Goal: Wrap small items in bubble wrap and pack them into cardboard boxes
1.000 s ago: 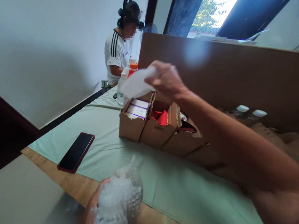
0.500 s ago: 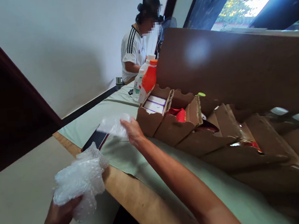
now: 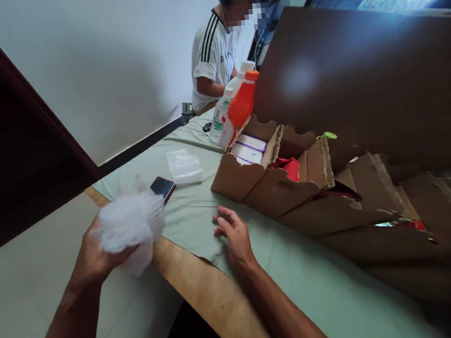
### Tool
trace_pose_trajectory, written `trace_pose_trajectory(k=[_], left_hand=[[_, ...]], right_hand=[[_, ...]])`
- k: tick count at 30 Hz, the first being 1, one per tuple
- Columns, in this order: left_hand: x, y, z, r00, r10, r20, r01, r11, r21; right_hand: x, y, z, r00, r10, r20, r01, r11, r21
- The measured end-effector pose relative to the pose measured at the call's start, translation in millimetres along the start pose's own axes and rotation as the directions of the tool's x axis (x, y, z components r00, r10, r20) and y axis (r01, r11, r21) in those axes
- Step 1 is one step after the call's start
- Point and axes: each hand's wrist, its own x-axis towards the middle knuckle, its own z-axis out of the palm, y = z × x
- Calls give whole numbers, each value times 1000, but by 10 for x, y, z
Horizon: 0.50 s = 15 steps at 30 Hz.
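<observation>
A bunched wad of clear bubble wrap bags [image 3: 125, 222], blurred by motion, is gripped in my left hand [image 3: 92, 251] beyond the table's near edge. My right hand [image 3: 236, 236] holds nothing; its fingers are apart and loosely curled over the pale green cloth [image 3: 281, 269]. One flat bubble wrap bag [image 3: 185, 166] lies on the cloth farther back. Close in front of that bag is a dark phone [image 3: 162, 188] with a red edge, partly covered by the wad.
Cardboard bins [image 3: 246, 177] stand in a row on the right, holding white boxes [image 3: 249, 148] and red packets. Behind them rises a brown panel [image 3: 359, 73]. Bottles, one with orange contents [image 3: 243, 99], stand at the back. A person [image 3: 213, 54] in a white shirt sits beyond.
My right hand has let go of the flat bubble wrap bag, which now lies on the cloth, and has drawn back toward me. My left hand with the wad has risen.
</observation>
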Motion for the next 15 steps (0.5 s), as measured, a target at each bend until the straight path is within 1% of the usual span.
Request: trace_pose_trajectory(k=[2,3,4,5,6,7,8,9,10,11,12,13,14,15], left_hand=[[518,294,155,993,115,2,-115,993,39],[799,427,269,980,199,26,-200,977,70],[1082,535,403,955,289,65,-296,946,132],[1358,613,556,920,372,122,-390,898,205],[1616,661,724,888,412,205,-456,846,275],[1847,680,904,858,394,328,-496,799,338],[2043,679,1091,822,338,458,-526,758,385],[2199,664,1280,767,262,585,-559,721,410],[2315,644,1467,692,175,700,-593,690,414],[2397,624,1644,611,95,786,-623,671,403],[2453,612,1804,545,38,838,-643,659,389],[2491,610,1941,495,1,869,-657,655,374],[2519,620,2049,467,-17,884,-663,654,363],[2545,641,2123,456,-25,890,-665,656,359]], right_hand=[[-17,-4,-114,999,-38,-3,38,999,-17],[-28,3,-162,999,-48,-2,48,999,-21],[-41,17,-204,998,-58,2,58,998,-27],[-57,39,-242,997,-73,12,73,997,-37],[-74,66,-276,995,-97,27,98,994,-54],[-89,97,-307,991,-128,49,132,988,-76],[-101,129,-334,984,-163,73,170,980,-100],[-109,160,-359,976,-196,99,207,971,-122],[-112,187,-380,968,-220,123,237,962,-137],[-112,211,-398,962,-234,142,254,957,-144],[-110,230,-414,958,-240,159,264,953,-146],[-106,244,-427,954,-244,173,270,952,-147],[-102,254,-439,951,-246,186,275,950,-148],[-98,260,-448,949,-247,198,279,948,-150]])
